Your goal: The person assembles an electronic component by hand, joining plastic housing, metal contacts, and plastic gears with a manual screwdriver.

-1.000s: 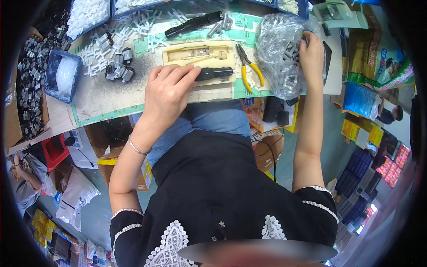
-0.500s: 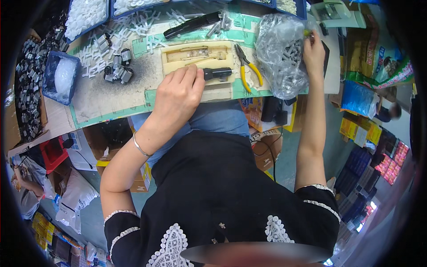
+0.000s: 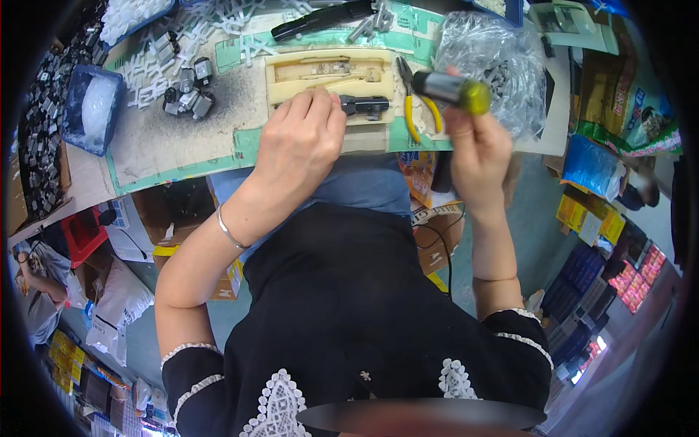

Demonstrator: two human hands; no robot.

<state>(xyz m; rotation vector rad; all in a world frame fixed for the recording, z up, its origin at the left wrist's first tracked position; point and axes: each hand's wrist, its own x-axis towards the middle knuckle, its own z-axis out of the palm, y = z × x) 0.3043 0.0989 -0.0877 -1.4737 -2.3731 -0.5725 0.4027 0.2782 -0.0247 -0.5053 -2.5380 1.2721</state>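
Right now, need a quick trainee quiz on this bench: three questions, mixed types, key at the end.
1. Which hand holds the dark cylindrical object with a yellow-green end?
2. True or false: the yellow-handled pliers lie between the cream fixture and the clear plastic bag.
3. What is the left hand nearest to?
A) the box of dark parts
B) the black tubular part
C) the white pieces

Key:
1. The right hand
2. True
3. B
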